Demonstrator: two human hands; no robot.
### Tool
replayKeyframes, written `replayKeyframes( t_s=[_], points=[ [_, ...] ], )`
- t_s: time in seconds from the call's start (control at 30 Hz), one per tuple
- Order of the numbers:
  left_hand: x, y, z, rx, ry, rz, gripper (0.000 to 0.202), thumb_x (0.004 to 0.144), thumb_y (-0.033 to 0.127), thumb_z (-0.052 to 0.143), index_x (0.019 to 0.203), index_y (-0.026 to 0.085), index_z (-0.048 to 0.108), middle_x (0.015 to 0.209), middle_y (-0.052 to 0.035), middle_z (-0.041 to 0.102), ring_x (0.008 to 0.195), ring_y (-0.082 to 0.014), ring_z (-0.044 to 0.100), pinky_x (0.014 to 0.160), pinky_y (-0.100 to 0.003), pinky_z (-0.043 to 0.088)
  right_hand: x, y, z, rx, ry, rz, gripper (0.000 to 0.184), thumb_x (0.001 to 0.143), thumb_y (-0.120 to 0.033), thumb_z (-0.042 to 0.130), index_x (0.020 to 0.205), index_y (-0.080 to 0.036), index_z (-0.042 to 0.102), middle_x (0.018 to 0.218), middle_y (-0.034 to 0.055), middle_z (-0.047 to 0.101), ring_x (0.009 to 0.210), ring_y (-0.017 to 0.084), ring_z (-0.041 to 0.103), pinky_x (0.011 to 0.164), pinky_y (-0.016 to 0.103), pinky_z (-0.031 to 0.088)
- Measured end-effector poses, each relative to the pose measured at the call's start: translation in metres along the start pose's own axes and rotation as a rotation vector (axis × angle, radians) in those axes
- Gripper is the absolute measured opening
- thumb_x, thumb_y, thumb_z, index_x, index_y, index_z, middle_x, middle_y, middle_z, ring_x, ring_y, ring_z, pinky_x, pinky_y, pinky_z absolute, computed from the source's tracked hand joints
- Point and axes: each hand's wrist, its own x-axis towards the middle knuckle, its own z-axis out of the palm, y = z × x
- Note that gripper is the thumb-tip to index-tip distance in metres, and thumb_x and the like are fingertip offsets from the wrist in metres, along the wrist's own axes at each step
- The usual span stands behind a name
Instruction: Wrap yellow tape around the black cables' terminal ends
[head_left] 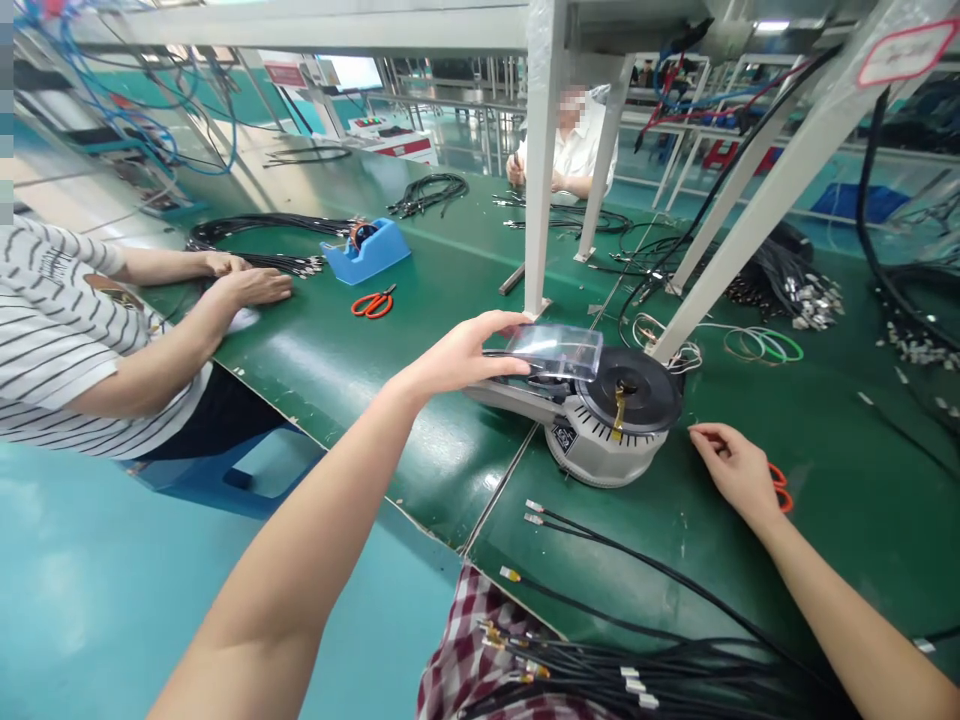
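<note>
My left hand (480, 352) has its fingers and thumb on either side of a clear plastic cover (559, 348). The cover sits at the front of a grey round tape dispenser (607, 455) with a black disc (637, 390) on top and a strip of amber tape (619, 410) hanging over its edge. To the right of the dispenser, my right hand (739, 475) is low over the green table, its fingers curled into a pinch; whatever is between them cannot be made out. Orange-handled scissors (781, 487) lie partly hidden behind that hand.
Black cables (645, 555) with small connectors lie along the near edge and over my lap. A co-worker's hands (251, 283) are at left, near a blue tape holder (371, 252) and orange scissors (373, 303). White posts (536, 200) stand on the table (442, 460); another person sits behind.
</note>
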Motion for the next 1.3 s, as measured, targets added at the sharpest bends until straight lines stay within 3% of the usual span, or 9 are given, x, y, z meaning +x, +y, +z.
replayKeyframes(
  t_s=[0.13, 0.37, 0.53, 0.67, 0.8, 0.97, 1.1, 1.3],
  points=[
    [0.001, -0.007, -0.008, -0.001, -0.04, -0.001, 0.057, 0.081, 0.037, 0.081, 0.134, 0.027, 0.064, 0.13, -0.0073, 0.066, 0.124, -0.0279, 0.058, 0.111, -0.042, 0.041, 0.0, 0.0, 0.0, -0.006, 0.005, -0.007, 0.041, 0.091, -0.058, 0.058, 0.105, -0.022, 0.072, 0.094, 0.0074, 0.074, 0.074, 0.022, 0.066, 0.069, 0.034, 0.054],
    [0.0, -0.018, -0.023, -0.238, 0.015, -0.068, 0.062, 0.074, 0.038, 0.085, 0.131, 0.02, 0.066, 0.129, -0.011, 0.066, 0.12, -0.031, 0.061, 0.105, -0.045, 0.049, 0.001, 0.002, 0.0, -0.027, 0.003, -0.002, 0.038, 0.091, -0.056, 0.059, 0.104, -0.024, 0.072, 0.093, 0.006, 0.073, 0.072, 0.021, 0.064, 0.067, 0.034, 0.052],
    [-0.014, -0.042, -0.037, -0.56, 0.238, -0.101, 0.06, 0.078, 0.042, 0.083, 0.13, 0.019, 0.065, 0.119, -0.012, 0.068, 0.118, -0.029, 0.062, 0.1, -0.041, 0.051, 0.0, 0.002, 0.001, -0.039, 0.0, 0.001, 0.037, 0.091, -0.056, 0.059, 0.104, -0.024, 0.072, 0.093, 0.0059, 0.074, 0.074, 0.022, 0.065, 0.069, 0.035, 0.053],
    [-0.033, -0.066, -0.043, -0.748, 0.407, -0.146, 0.06, 0.089, 0.061, 0.064, 0.132, 0.02, 0.062, 0.122, -0.0133, 0.067, 0.121, -0.0291, 0.06, 0.097, -0.04, 0.052, 0.0, 0.001, 0.0, -0.047, -0.003, 0.001, 0.037, 0.091, -0.057, 0.058, 0.104, -0.025, 0.072, 0.092, 0.0053, 0.073, 0.074, 0.021, 0.066, 0.07, 0.035, 0.053],
    [-0.055, -0.097, -0.046, -0.846, 0.526, -0.188, 0.061, 0.096, 0.065, 0.047, 0.131, 0.018, 0.061, 0.124, -0.0135, 0.066, 0.112, -0.0244, 0.064, 0.095, -0.037, 0.053, 0.0, 0.001, 0.0, -0.052, -0.01, -0.001, 0.038, 0.091, -0.057, 0.058, 0.103, -0.024, 0.072, 0.092, 0.0054, 0.073, 0.073, 0.021, 0.065, 0.068, 0.035, 0.053],
    [-0.078, -0.13, -0.042, -0.852, 0.685, -0.351, 0.063, 0.096, 0.067, 0.044, 0.119, 0.013, 0.063, 0.106, -0.0129, 0.07, 0.096, -0.0209, 0.068, 0.084, -0.033, 0.055, 0.0, 0.0, 0.0, -0.064, -0.012, -0.004, 0.036, 0.091, -0.056, 0.059, 0.102, -0.025, 0.072, 0.093, 0.0046, 0.073, 0.073, 0.021, 0.065, 0.068, 0.034, 0.052],
    [-0.089, -0.141, -0.036, -0.778, 0.752, -0.557, 0.054, 0.097, 0.064, 0.048, 0.11, 0.012, 0.058, 0.093, -0.0118, 0.07, 0.082, -0.0216, 0.071, 0.078, -0.036, 0.058, 0.0, -0.001, 0.0, -0.075, -0.009, -0.008, 0.035, 0.091, -0.056, 0.059, 0.102, -0.025, 0.072, 0.091, 0.0043, 0.073, 0.071, 0.02, 0.064, 0.068, 0.035, 0.052],
    [-0.103, -0.144, -0.042, -0.591, 0.61, -0.832, 0.054, 0.094, 0.065, 0.052, 0.098, 0.011, 0.056, 0.074, -0.0138, 0.07, 0.058, -0.0242, 0.069, 0.052, -0.032, 0.053, 0.001, 0.0, 0.001, -0.085, -0.009, -0.008, 0.037, 0.091, -0.057, 0.059, 0.101, -0.024, 0.073, 0.089, 0.0054, 0.072, 0.069, 0.02, 0.063, 0.066, 0.034, 0.051]
  ],
)
